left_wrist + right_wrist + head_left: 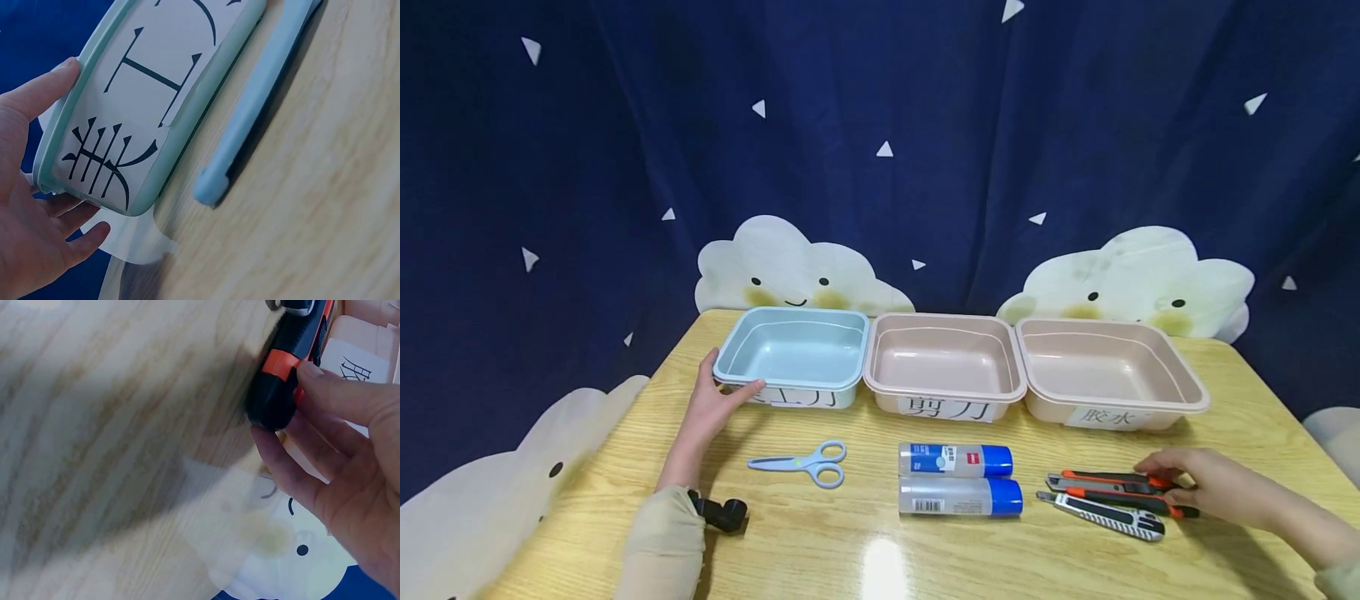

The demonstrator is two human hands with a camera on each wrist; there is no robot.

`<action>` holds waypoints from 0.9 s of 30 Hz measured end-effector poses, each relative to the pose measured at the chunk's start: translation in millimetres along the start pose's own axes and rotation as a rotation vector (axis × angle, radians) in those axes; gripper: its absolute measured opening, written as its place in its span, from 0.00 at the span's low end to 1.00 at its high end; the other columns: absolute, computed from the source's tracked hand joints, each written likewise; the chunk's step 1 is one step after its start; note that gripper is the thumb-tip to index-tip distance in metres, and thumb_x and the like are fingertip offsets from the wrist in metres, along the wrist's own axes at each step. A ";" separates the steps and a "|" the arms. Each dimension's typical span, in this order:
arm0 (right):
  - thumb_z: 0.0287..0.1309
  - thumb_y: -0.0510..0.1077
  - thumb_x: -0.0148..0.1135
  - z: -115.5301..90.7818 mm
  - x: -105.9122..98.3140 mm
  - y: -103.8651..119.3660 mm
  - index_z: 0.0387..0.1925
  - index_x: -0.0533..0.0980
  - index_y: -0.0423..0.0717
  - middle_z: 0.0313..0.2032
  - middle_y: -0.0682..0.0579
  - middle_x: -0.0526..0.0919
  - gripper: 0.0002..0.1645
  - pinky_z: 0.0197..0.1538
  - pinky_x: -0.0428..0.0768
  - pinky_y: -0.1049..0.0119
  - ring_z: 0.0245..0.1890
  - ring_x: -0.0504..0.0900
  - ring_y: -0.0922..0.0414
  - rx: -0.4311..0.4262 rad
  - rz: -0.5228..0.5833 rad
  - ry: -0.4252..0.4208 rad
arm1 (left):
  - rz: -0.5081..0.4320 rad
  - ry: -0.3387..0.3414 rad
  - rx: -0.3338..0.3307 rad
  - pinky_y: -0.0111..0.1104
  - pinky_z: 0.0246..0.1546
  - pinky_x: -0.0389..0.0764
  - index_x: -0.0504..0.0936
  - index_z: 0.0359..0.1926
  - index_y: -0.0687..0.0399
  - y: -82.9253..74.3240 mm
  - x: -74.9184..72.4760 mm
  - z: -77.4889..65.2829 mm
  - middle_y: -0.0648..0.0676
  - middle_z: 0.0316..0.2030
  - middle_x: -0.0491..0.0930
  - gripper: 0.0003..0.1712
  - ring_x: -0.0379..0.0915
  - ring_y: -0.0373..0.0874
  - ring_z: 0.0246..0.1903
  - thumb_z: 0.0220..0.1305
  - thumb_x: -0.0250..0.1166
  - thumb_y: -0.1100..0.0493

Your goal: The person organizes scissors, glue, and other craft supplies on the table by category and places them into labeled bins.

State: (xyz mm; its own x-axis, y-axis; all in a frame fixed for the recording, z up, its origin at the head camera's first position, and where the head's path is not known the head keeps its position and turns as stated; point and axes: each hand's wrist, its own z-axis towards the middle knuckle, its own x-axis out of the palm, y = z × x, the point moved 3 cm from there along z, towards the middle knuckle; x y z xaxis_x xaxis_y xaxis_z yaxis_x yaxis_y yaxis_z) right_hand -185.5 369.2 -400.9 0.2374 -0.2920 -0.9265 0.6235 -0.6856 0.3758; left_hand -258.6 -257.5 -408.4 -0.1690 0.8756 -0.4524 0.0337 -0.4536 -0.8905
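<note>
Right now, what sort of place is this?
Probably an indoor craft table: scissors and utility knives lie on it, with labelled bins in a row and a cloud-patterned curtain behind. I can't tell whether it's a classroom or home.

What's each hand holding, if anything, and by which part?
The left hand holds the blue bin by its rim's left end. The right hand pinches one or both orange-black utility knives by the handle end; which, I can't tell.
</note>
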 end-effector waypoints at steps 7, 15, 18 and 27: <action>0.39 0.41 0.71 -0.3 1.7 1.0 0.39 0.77 0.42 0.33 0.58 0.81 0.21 0.30 0.74 0.69 0.33 0.73 0.74 0.019 -0.053 -0.022 | -0.003 -0.004 -0.008 0.51 0.64 0.46 0.31 0.71 0.50 0.1 -0.1 1.2 0.64 0.68 0.45 0.62 0.43 0.59 0.66 0.50 0.68 0.47; 0.30 0.47 0.76 1.6 6.3 2.5 0.39 0.77 0.49 0.35 0.63 0.78 0.27 0.31 0.72 0.72 0.35 0.71 0.73 -0.020 -0.154 -0.067 | -0.015 -0.004 0.005 0.52 0.63 0.48 0.31 0.70 0.51 0.0 1.1 -0.9 0.65 0.68 0.45 0.61 0.44 0.60 0.65 0.51 0.68 0.49; 0.30 0.44 0.75 4.6 4.1 5.1 0.39 0.77 0.47 0.34 0.64 0.77 0.26 0.29 0.71 0.71 0.32 0.69 0.74 -0.026 -0.147 -0.065 | -0.018 -0.003 0.004 0.52 0.63 0.48 0.31 0.70 0.50 0.4 1.2 -0.4 0.64 0.68 0.45 0.61 0.44 0.59 0.66 0.51 0.68 0.49; 0.26 0.40 0.75 16.5 -9.3 23.4 0.39 0.77 0.45 0.32 0.64 0.75 0.29 0.26 0.68 0.71 0.28 0.67 0.73 0.015 -0.213 -0.130 | -0.030 0.002 -0.004 0.51 0.64 0.48 0.31 0.71 0.50 0.8 1.6 -0.1 0.64 0.68 0.45 0.61 0.44 0.59 0.66 0.51 0.68 0.49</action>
State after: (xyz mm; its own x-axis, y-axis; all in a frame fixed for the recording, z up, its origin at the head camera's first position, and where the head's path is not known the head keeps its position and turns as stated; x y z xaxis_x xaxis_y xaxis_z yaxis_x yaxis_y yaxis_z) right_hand -185.4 344.9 -383.2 0.0031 -0.2222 -0.9750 0.6379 -0.7504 0.1731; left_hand -258.8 -256.4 -409.9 -0.1681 0.8892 -0.4254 0.0326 -0.4263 -0.9040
